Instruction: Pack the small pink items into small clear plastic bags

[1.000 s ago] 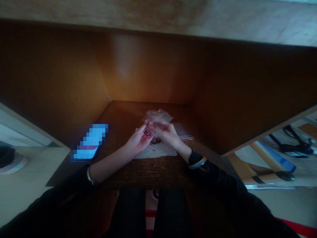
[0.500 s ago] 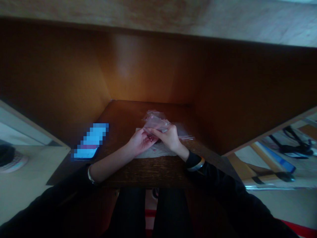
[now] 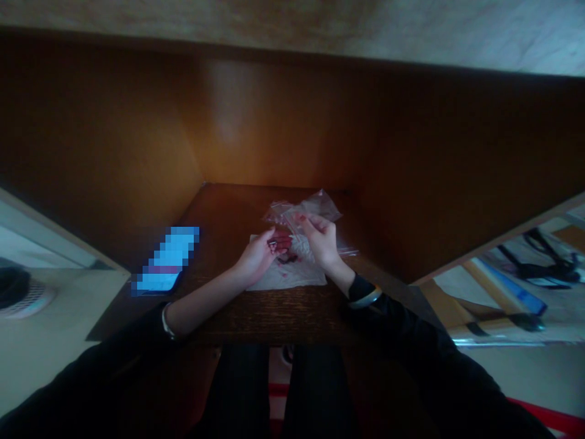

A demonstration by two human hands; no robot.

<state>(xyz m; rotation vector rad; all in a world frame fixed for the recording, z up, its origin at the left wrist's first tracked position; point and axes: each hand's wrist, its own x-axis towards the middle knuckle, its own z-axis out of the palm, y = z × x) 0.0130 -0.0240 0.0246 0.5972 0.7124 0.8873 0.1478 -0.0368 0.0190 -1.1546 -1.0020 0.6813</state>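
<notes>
My right hand [image 3: 323, 239] pinches a clear plastic bag [image 3: 325, 202] between thumb and fingers, above the right side of a white paper sheet [image 3: 269, 279]. To its left, my left hand [image 3: 261, 255] is closed, with fingers curled and palm partly up. A tiny pale or shiny thing shows at its thumb, too small to name. Beneath the hands, small dark red bits [image 3: 289, 258] lie on the paper. Another clear bag [image 3: 278, 211] rests behind the left fingers. More clear plastic [image 3: 348, 250] lies beside my right wrist, partly hidden.
A phone [image 3: 167, 261] with a lit screen lies on the left of the dark wooden desktop [image 3: 274, 314]. Wooden panels [image 3: 274, 128] enclose the desk at back and sides. A basket [image 3: 28, 299] stands far left; cables and boards [image 3: 539, 262] are far right.
My hands were together over the paper; now they are apart. My right hand has moved up and right with the clear bag, uncovering the red bits and my left fingers.
</notes>
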